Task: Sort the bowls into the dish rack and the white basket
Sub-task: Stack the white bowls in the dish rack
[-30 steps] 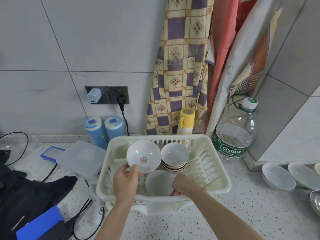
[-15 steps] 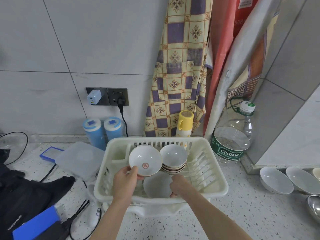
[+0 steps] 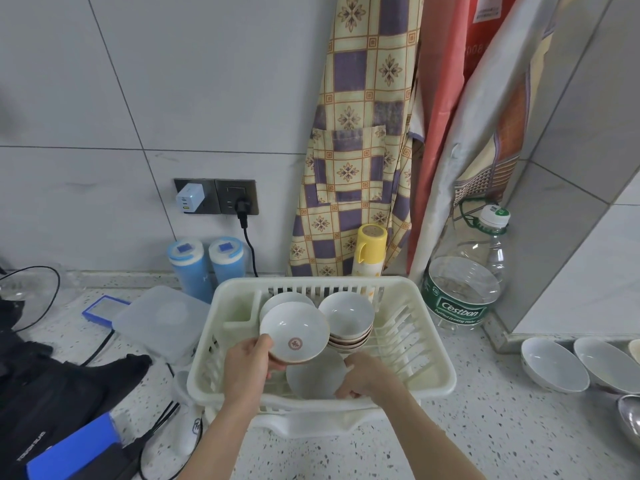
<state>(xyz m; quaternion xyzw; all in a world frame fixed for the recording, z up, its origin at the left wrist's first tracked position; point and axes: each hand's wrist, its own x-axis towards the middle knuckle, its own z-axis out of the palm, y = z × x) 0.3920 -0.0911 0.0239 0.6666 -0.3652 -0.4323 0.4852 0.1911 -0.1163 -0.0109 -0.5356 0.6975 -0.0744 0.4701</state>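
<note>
Nearest to me, at the lower left, a black bag [image 3: 41, 410] shows white letters that I cannot read. My left hand [image 3: 251, 367] holds a white bowl [image 3: 294, 332] by its near rim, thumb on the inside and fingers curled under it; the bowl is tilted, its opening facing toward me, and a round red mark sits at its bottom. My right hand [image 3: 363, 375] has its fingers curled around the edge of a plate [image 3: 313, 375], which stands tilted low in the dish rack [image 3: 436, 382]. Behind them in the rack, a stack of bowls [image 3: 348, 323] opens upward, and another bowl [image 3: 284, 299] leans behind the held one. On the counter to the right, two bowls [image 3: 554, 365] open upward. Farther right, a big water bottle [image 3: 464, 289] has a green label reading "Cestbon". Two blue containers [image 3: 204, 265] stand by the wall.
</note>
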